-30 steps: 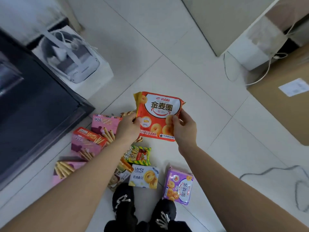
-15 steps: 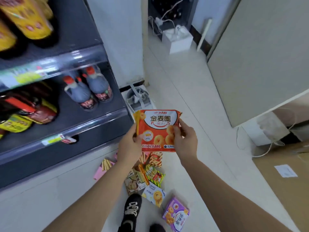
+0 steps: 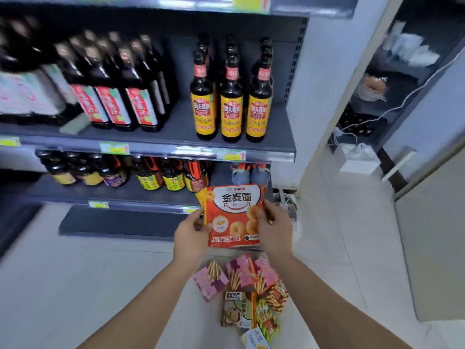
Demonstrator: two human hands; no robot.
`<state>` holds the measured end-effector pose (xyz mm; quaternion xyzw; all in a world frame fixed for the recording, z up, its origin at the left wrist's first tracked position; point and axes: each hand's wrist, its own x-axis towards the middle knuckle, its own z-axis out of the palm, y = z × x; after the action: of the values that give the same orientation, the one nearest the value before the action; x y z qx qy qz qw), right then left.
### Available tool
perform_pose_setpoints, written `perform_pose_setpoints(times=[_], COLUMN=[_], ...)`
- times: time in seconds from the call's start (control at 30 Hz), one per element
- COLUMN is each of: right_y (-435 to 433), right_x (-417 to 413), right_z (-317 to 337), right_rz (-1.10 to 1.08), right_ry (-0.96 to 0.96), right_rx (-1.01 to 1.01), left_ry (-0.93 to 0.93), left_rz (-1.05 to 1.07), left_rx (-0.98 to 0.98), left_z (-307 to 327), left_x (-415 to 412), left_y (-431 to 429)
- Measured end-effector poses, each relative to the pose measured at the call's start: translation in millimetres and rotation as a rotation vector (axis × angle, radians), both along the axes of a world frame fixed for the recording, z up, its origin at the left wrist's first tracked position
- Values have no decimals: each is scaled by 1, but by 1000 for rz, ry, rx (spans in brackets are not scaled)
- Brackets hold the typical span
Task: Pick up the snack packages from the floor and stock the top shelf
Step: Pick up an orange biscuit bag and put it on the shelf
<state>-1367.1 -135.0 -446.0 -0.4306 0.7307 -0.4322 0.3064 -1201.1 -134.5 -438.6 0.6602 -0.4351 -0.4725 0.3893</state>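
Closest to me, low in the view, the loose snack packs lie in a heap on the pale floor [image 3: 75, 285]. There is a cluster of pink stick-biscuit boxes [image 3: 239, 273], with a brown-and-white pack [image 3: 235, 309] and a green-and-yellow pack [image 3: 266, 316] just below them. A pale pack [image 3: 255, 340] is cut off by the bottom edge.

Above that heap, both my forearms reach forward to the orange ring-biscuit bag [image 3: 232, 215], which I hold upright in the air with its front facing me. My left hand [image 3: 192, 231] grips its left edge, fingers curled behind and thumb on the front. My right hand [image 3: 273, 229] pinches the right edge, its fingers wrapped over the printed face. The bag is in front of the lowest stocked shelf [image 3: 125, 195], clear of the floor and not on any shelf.

Behind it, that lower shelf carries dark bottles with yellow labels. One level up, the middle shelf [image 3: 176, 144] has three yellow-labelled sauce bottles [image 3: 231, 107] at its right end and red-labelled bottles [image 3: 115, 107] to their left, blurred. The highest shelf edge [image 3: 176, 6] I can see runs along the top of the frame.

Far right, past the shelving, a white box [image 3: 358, 159] stands on the floor with a white cable [image 3: 402, 99] running above it.
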Motion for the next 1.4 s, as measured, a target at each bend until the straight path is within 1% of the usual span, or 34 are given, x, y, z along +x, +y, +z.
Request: perform_pose_setpoints(times=[0.2, 0.4, 0.53, 0.77, 0.87, 1.13, 1.27, 1.4], right_y=[-14, -14, -9, -1, 4, 4, 4, 14], right_x=[125, 260, 347, 484, 532, 636, 685, 727], right_z=[46, 85, 112, 153, 172, 219, 244, 267], right_rz=[198, 363, 464, 674, 760, 995, 1103, 1187], right_ry=[11, -41, -45, -49, -74, -146, -173, -191], right_rx=[-84, -151, -195, -291, -329, -396, -442, -503], left_ry=[-41, -61, -59, -136, -212, -243, -308, -318], left_rz=[197, 356, 483, 655, 723, 969, 1088, 1200], left_rx=[-63, -133, -174, -259, -280, -358, -400, -440], left_z=[41, 75, 105, 155, 173, 212, 235, 254], left_x=[128, 257, 335, 455, 494, 573, 603, 626], left_y=[16, 41, 65, 109, 125, 150, 161, 178])
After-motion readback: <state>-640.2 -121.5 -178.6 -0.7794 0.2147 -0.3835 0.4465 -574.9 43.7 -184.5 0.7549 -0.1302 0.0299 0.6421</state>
